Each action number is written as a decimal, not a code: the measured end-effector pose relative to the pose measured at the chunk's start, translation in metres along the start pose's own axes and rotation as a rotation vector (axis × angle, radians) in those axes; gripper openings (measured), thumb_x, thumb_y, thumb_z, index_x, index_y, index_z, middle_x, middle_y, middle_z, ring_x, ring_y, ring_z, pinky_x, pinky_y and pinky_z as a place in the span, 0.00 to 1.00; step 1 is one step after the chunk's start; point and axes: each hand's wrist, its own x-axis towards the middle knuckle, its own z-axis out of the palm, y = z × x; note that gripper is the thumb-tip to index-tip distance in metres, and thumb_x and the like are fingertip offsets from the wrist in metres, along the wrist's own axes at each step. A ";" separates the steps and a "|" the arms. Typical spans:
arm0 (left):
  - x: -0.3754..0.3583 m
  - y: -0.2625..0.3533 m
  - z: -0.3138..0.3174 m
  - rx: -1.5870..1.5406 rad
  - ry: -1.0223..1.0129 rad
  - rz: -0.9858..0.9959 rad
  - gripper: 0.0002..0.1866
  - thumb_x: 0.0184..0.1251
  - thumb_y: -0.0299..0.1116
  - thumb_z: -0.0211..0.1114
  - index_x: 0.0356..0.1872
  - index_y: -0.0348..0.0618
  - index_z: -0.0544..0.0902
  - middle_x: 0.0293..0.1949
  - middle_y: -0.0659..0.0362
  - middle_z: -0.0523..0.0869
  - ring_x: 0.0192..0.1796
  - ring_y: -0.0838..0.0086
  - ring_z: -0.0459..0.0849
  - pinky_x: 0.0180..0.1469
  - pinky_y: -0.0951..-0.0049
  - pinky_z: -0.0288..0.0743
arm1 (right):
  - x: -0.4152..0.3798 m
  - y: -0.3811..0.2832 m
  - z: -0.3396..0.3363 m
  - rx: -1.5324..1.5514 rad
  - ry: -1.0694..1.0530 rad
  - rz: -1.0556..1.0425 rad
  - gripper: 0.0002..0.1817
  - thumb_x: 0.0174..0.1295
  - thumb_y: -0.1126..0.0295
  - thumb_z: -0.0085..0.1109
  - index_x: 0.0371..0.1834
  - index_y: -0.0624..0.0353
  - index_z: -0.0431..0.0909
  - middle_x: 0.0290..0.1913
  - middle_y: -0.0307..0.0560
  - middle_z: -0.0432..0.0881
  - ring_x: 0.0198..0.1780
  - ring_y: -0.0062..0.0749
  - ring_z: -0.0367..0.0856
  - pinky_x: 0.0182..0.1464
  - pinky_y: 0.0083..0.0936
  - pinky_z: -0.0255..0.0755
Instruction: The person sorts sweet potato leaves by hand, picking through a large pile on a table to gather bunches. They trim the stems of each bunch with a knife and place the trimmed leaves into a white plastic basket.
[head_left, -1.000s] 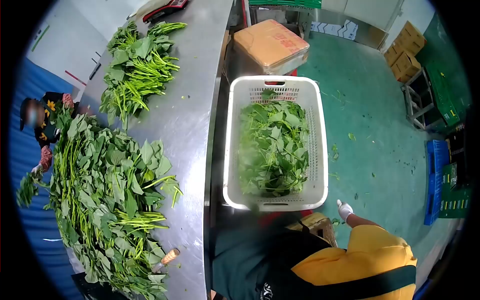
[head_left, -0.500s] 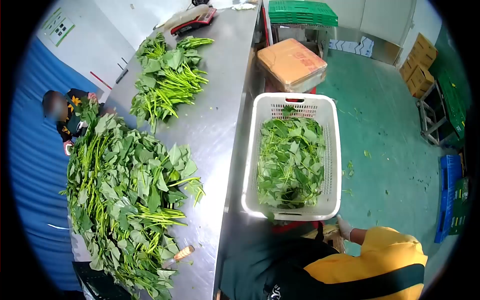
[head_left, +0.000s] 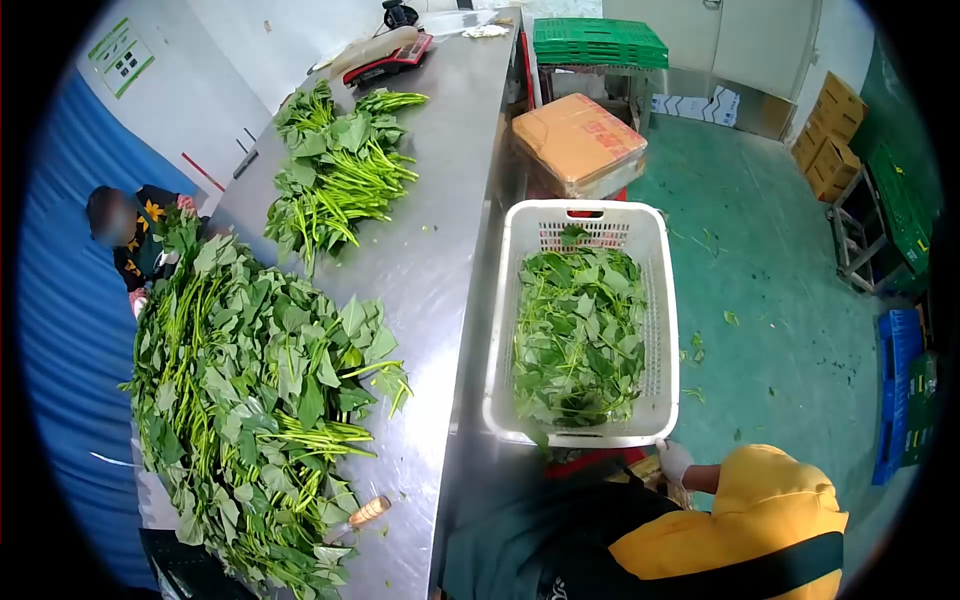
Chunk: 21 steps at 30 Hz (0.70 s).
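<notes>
Steel table (head_left: 440, 230) carries heaped greens (head_left: 250, 390). I see my gloved right hand (head_left: 673, 460) touching the white basket (head_left: 665, 330) rim, grip unclear; left hand unseen. Next move likely needs firm hold.

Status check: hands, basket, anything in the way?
Right hand, white-gloved, at near corner of white plastic basket of leafy greens. Left hand out of view. Nothing blocking basket.

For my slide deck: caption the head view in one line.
Gloved right hand at the corner of a white crate of greens, beside a steel table.
</notes>
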 end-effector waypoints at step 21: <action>0.029 0.011 0.050 -0.016 -0.198 0.103 0.13 0.67 0.35 0.55 0.32 0.36 0.82 0.32 0.52 0.82 0.29 0.61 0.77 0.37 0.65 0.72 | 0.000 -0.005 -0.003 -0.041 -0.097 0.031 0.30 0.74 0.49 0.33 0.51 0.63 0.78 0.52 0.63 0.80 0.57 0.58 0.75 0.59 0.41 0.66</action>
